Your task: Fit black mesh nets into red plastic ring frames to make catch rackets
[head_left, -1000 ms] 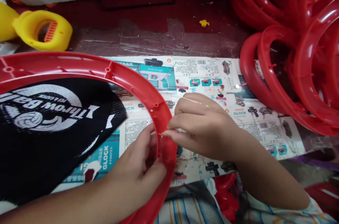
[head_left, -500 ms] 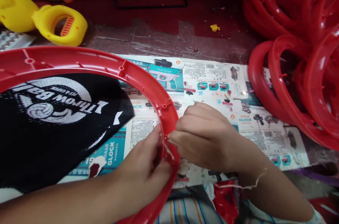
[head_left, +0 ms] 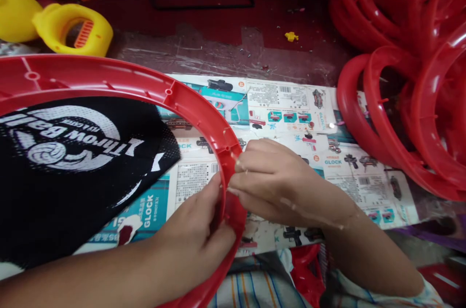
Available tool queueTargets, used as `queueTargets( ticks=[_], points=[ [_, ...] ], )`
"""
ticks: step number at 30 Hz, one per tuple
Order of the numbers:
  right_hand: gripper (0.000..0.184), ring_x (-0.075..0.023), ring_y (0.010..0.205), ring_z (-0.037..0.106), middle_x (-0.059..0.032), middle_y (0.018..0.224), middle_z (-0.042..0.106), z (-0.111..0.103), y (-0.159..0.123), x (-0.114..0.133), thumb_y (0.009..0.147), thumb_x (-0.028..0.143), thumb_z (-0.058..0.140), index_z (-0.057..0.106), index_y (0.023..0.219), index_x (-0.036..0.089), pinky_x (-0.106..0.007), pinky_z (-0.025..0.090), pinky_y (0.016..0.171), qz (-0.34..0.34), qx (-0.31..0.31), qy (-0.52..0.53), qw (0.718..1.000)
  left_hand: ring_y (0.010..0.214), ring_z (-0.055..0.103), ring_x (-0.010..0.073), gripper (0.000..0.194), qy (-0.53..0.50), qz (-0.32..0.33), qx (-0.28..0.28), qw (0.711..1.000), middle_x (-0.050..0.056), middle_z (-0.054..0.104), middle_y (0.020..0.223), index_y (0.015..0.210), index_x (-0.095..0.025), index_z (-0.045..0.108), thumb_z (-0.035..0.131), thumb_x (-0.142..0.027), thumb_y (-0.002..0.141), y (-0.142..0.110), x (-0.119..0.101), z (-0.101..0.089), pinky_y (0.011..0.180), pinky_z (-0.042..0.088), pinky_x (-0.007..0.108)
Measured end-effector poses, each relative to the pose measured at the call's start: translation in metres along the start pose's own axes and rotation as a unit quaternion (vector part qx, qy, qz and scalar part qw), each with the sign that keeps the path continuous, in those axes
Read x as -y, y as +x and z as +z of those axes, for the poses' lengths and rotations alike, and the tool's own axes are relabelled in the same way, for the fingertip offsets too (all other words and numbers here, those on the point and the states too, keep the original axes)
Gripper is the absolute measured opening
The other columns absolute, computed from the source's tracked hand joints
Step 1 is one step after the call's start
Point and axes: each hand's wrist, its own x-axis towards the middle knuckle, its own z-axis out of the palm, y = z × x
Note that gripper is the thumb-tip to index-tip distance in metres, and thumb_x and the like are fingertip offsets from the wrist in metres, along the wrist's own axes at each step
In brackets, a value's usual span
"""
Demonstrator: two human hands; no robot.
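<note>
A large red plastic ring, channel side up with small posts inside, spans the left of the head view. My left hand grips its right side, thumb in the channel and fingers at the inner rim. Against the same stretch, my right hand is closed in a pinch. A thin pale string trails from those fingers across the back of the hand; its pinched end is hidden. Inside the ring lies a black fabric piece with white "Throw Ball" print.
Printed cardboard sheets cover the worktop. Several red rings are heaped at the right. Yellow plastic parts lie at the back left, and a small yellow piece lies farther back. A black wire frame stands before white boxes.
The string has swung about and now lies over my right hand and wrist. My right hand stays pinched at the ring, and my left keeps its grip. The view has shifted slightly.
</note>
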Motion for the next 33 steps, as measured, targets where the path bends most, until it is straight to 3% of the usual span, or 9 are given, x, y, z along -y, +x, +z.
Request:
queueTargets(
  ticks=[4, 9, 13, 17, 22, 28, 33],
  points=[
    [0.026, -0.0150, 0.077, 0.052, -0.0051, 0.077, 0.063, 0.001, -0.001, -0.003, 0.091, 0.014, 0.047, 0.068, 0.076, 0.014, -0.029, 0.041, 0.074, 0.045, -0.002, 0.048, 0.998, 0.112, 0.058, 0.0323, 0.057, 0.013, -0.011, -0.024, 1.000, 0.012, 0.064, 0.118, 0.132, -0.019, 0.047, 0.058, -0.023, 0.076, -0.004, 0.003, 0.000, 0.093, 0.049, 0.043],
    [0.023, -0.0132, 0.075, 0.053, -0.0036, 0.076, 0.064, 0.003, -0.001, -0.007, 0.091, 0.016, 0.052, 0.069, 0.077, 0.014, -0.027, 0.043, 0.073, 0.048, -0.007, 0.080, 0.996, 0.112, 0.059, 0.0320, 0.056, 0.002, -0.007, -0.013, 1.000, 0.011, 0.063, 0.120, 0.132, -0.020, 0.048, 0.058, -0.024, 0.077, -0.005, 0.004, 0.000, 0.094, 0.050, 0.044],
    [0.025, -0.0125, 0.071, 0.049, -0.0025, 0.073, 0.059, 0.000, -0.002, -0.008, 0.092, 0.016, 0.049, 0.068, 0.076, 0.015, -0.027, 0.041, 0.071, 0.005, -0.019, 0.069, 0.997, 0.111, 0.059, 0.0267, 0.049, -0.013, 0.014, 0.024, 1.000, 0.009, 0.061, 0.124, 0.131, -0.022, 0.042, 0.050, -0.020, 0.083, -0.003, 0.002, 0.000, 0.094, 0.049, 0.040],
    [0.029, -0.0125, 0.069, 0.042, -0.0016, 0.072, 0.056, -0.004, -0.002, -0.004, 0.092, 0.013, 0.046, 0.064, 0.070, 0.015, -0.027, 0.035, 0.067, -0.042, -0.035, 0.032, 0.998, 0.095, 0.063, 0.0215, 0.033, -0.016, 0.040, 0.038, 0.998, 0.006, 0.064, 0.108, 0.121, -0.023, 0.045, 0.045, -0.021, 0.088, -0.001, -0.001, 0.000, 0.084, 0.051, 0.035],
    [0.035, -0.0111, 0.064, 0.032, 0.0030, 0.062, 0.044, -0.004, -0.002, 0.006, 0.088, 0.005, 0.048, 0.050, 0.055, 0.017, -0.028, 0.028, 0.064, -0.026, -0.015, -0.032, 0.999, 0.084, 0.065, 0.0207, 0.032, -0.013, 0.023, 0.050, 0.998, 0.006, 0.066, 0.099, 0.121, -0.021, 0.043, 0.045, -0.025, 0.089, 0.001, -0.002, 0.000, 0.077, 0.052, 0.035],
    [0.028, -0.0139, 0.073, 0.043, -0.0028, 0.073, 0.056, -0.001, -0.001, 0.004, 0.089, 0.013, 0.048, 0.063, 0.066, 0.014, -0.029, 0.037, 0.070, -0.012, 0.004, 0.026, 1.000, 0.103, 0.063, 0.0272, 0.049, 0.023, 0.008, 0.041, 0.999, 0.011, 0.064, 0.116, 0.131, -0.019, 0.038, 0.047, -0.027, 0.084, -0.001, -0.002, -0.001, 0.089, 0.051, 0.042],
    [0.028, -0.0139, 0.072, 0.046, -0.0034, 0.072, 0.057, -0.001, -0.001, -0.001, 0.089, 0.011, 0.047, 0.064, 0.067, 0.015, -0.029, 0.040, 0.073, -0.004, 0.018, 0.079, 0.997, 0.117, 0.057, 0.0328, 0.059, 0.057, 0.008, 0.001, 0.998, 0.014, 0.060, 0.126, 0.134, -0.016, 0.041, 0.052, -0.029, 0.078, -0.004, 0.003, 0.001, 0.098, 0.047, 0.046]
  ],
)
